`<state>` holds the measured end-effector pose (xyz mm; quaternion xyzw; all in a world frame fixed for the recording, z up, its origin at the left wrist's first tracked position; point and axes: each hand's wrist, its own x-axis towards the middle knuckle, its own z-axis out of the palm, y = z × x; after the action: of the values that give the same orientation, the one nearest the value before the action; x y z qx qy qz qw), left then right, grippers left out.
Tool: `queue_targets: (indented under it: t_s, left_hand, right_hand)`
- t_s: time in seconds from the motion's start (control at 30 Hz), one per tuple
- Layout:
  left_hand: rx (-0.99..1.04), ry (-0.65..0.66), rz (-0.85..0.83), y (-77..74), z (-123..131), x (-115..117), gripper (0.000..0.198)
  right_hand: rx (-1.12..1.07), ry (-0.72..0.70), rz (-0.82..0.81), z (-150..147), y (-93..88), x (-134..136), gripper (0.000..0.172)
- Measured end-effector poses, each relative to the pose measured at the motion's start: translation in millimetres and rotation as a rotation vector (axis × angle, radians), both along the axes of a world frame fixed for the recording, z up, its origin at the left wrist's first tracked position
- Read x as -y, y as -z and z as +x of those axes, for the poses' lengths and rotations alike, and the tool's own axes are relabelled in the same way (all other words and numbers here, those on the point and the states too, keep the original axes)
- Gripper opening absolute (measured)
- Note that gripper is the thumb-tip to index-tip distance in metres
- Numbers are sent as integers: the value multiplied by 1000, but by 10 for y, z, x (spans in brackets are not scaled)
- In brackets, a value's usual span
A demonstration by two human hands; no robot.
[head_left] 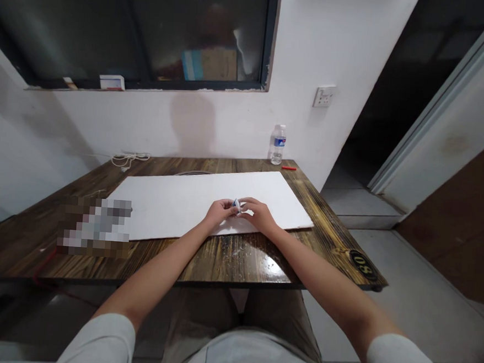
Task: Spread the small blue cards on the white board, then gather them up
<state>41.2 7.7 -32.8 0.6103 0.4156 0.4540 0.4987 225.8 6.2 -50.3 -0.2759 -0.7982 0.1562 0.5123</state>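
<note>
A small blue-and-white object (236, 204) is held just above the white board (174, 204); its kind is too small to make out. My left hand (218, 212) pinches it from the left between thumb and fingers. From the other side, my right hand (259, 215) closes its thumb and fingertips at the object's white end. The fingers partly cover the object. The board lies flat on a dark wooden table (323, 253), under both hands.
A water bottle (278, 145) stands by the wall, with a red pen-like stick (289, 168) beside it. A white cable (130, 158) lies at the back left. A blurred-out patch (98, 224) covers the board's left end. A round black number plate (362, 264) marks the right corner.
</note>
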Motion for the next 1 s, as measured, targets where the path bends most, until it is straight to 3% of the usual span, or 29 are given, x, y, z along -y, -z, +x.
queue_targets:
  t_s: [0.3, 0.43, 0.8, 1.0]
  left_hand:
    - [-15, 6, -7, 34, -19, -32, 58]
    - [-29, -24, 45, 33, -29, -32, 52]
    - [-146, 164, 63, 3, -54, -10, 49]
    - [-255, 207, 134, 35, -26, 2, 48]
  right_hand:
    - [132, 0, 95, 12, -22, 29, 11]
    - [133, 21, 90, 22, -62, 32, 17]
    - [-68, 88, 59, 21, -90, 36, 10]
    - [-5, 123, -42, 53, -72, 12, 26]
